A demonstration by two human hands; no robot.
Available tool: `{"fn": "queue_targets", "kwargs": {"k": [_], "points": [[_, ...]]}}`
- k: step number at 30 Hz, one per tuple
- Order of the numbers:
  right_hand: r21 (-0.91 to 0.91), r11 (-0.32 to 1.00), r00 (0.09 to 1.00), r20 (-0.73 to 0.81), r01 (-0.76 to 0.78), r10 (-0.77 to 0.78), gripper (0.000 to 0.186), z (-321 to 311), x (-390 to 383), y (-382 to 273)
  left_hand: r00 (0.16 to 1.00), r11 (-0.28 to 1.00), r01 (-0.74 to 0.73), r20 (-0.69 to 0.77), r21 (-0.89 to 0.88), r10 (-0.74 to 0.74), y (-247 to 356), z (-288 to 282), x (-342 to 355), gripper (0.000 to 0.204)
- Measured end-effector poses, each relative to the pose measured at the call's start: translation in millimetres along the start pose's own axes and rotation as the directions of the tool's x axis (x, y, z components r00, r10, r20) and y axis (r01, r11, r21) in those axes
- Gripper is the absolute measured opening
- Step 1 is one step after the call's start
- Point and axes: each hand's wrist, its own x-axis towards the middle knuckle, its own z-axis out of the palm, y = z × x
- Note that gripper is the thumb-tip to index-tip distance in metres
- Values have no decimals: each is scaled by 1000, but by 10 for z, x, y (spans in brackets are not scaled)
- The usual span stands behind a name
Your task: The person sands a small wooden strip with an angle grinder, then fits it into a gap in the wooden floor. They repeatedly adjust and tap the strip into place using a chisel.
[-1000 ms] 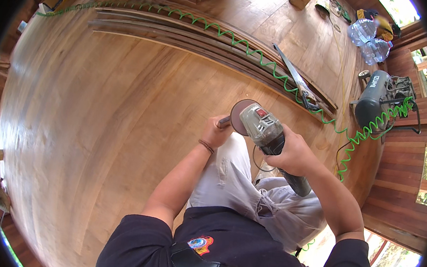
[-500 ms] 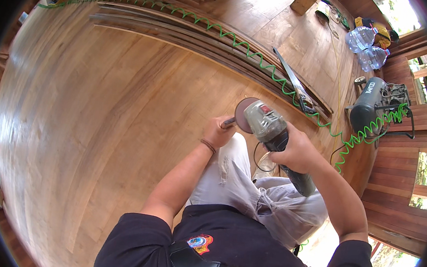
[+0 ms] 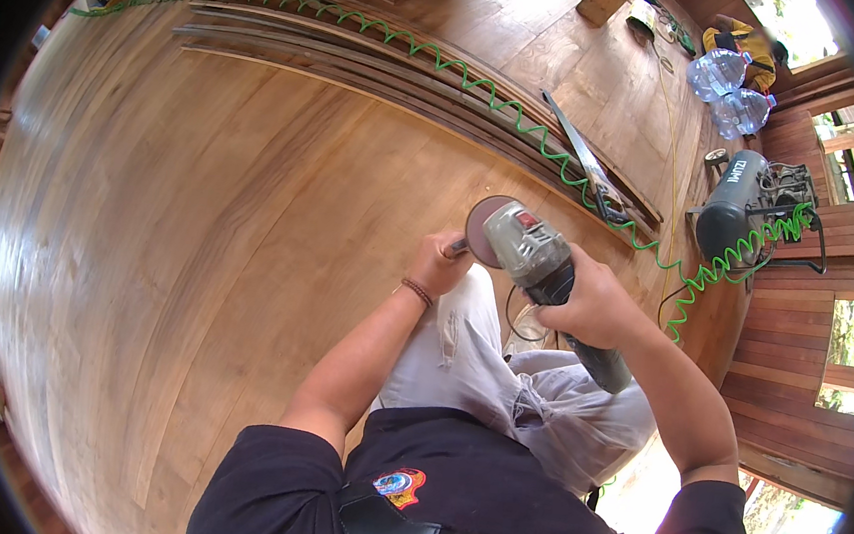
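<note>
My right hand (image 3: 595, 302) is wrapped round the dark body of an angle grinder (image 3: 531, 247). At its front sits a round brown abrasive disc (image 3: 481, 233), turned up toward me. Closed in a fist, my left hand (image 3: 434, 266) holds a short, dark, narrow tool (image 3: 458, 247). The tool's exposed end is right at the left edge of the disc; whether they touch, I cannot tell. Most of the tool is hidden inside my fingers. Both hands are above my bent leg in torn light trousers (image 3: 462, 330).
Beyond my hands, long wooden boards (image 3: 361, 79) lie on the wooden floor (image 3: 198, 249). A green coiled hose (image 3: 481, 86) crosses them toward an air compressor (image 3: 738, 206) at right. A handsaw (image 3: 579, 150) rests on the boards. Clear plastic bottles (image 3: 727, 90) stand at the far right.
The whole view has shifted very slightly. My hands keep nearly the same pose on the grinder and the narrow tool.
</note>
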Motion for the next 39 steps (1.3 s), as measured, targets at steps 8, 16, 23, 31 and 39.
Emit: {"fn": "queue_targets", "kwargs": {"k": [8, 16, 23, 31, 39], "points": [[-49, 998, 999, -1, -47, 47, 80, 3, -2, -20, 996, 998, -53, -68, -20, 51, 64, -6, -30, 5], [-21, 1000, 999, 36, 7, -6, 74, 73, -35, -60, 999, 999, 10, -44, -34, -11, 37, -7, -36, 8], [-52, 999, 999, 53, 7, -4, 75, -20, -24, -68, 999, 995, 50, -16, -90, -52, 44, -10, -29, 6], [-93, 996, 999, 35, -10, 13, 76, -86, 32, -154, 999, 1000, -23, -42, -20, 23, 85, -26, -51, 14], [-72, 997, 996, 85, -21, 27, 77, -29, 10, -144, 999, 999, -42, 34, 4, 42, 17, -39, -48, 21]]}}
